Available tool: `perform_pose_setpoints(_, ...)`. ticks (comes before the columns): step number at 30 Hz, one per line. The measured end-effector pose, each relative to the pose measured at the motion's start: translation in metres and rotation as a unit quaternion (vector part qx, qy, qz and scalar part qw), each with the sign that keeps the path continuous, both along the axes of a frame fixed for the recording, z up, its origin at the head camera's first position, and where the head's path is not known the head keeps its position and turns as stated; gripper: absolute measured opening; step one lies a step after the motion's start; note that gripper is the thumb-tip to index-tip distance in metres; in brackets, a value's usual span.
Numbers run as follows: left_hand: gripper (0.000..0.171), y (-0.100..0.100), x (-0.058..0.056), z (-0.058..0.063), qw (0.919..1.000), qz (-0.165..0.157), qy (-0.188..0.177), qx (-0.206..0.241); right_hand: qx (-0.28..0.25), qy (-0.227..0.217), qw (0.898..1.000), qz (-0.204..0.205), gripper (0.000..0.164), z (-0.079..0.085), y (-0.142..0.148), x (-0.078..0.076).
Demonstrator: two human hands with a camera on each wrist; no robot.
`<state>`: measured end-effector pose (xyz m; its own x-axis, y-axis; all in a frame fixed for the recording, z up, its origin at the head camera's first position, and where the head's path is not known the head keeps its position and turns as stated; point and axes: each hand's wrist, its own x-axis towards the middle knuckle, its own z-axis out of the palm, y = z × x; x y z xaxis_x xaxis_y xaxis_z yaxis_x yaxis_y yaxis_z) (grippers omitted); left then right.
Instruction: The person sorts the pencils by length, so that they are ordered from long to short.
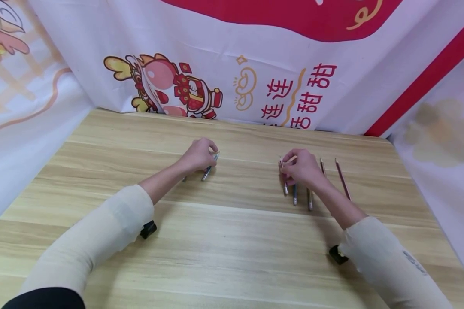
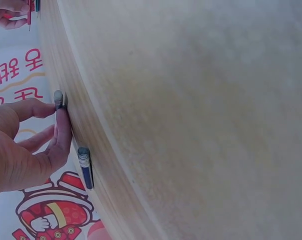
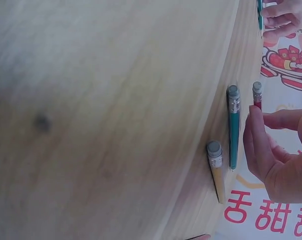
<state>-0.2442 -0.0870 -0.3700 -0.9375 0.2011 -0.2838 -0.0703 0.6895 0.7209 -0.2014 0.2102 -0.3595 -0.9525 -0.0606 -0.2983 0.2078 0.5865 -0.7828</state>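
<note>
On the left of the table, my left hand (image 1: 199,155) pinches a blue-green pencil (image 1: 206,173) between thumb and finger. A second, dark blue pencil (image 2: 86,170) lies beside it, mostly hidden by the hand in the head view. To the right, my right hand (image 1: 302,167) pinches a red pencil (image 1: 286,187), its eraser end (image 3: 257,89) pointing toward me. Just right of that lie a teal pencil (image 3: 234,135) and a yellow pencil (image 3: 217,179), both partly covered by the hand in the head view. Farther right lies a dark red pencil (image 1: 343,179).
The wood-grain table (image 1: 224,244) meets a printed white cloth (image 1: 232,56) at its back edge. More cloth hangs at both sides. A small black device (image 1: 148,229) shows under the left sleeve, and another black device (image 1: 338,255) beneath the right sleeve.
</note>
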Motion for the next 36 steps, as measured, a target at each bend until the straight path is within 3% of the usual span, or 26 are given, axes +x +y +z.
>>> perform_pose_setpoints(9,0.041,0.002,0.004,0.002,0.9995,-0.003,-0.024,0.020,0.010,-0.003,1.000,0.014,0.027,-0.003,-0.001,0.003)
perform_pose_setpoints(21,0.045,0.009,0.008,0.006,0.9973,-0.011,-0.031,0.066,0.057,0.012,0.997,0.049,0.018,-0.008,-0.003,0.002)
perform_pose_setpoints(36,0.046,0.015,0.010,0.006,0.9963,-0.022,-0.027,0.079,0.105,0.035,0.991,0.080,0.017,-0.009,-0.002,0.001)
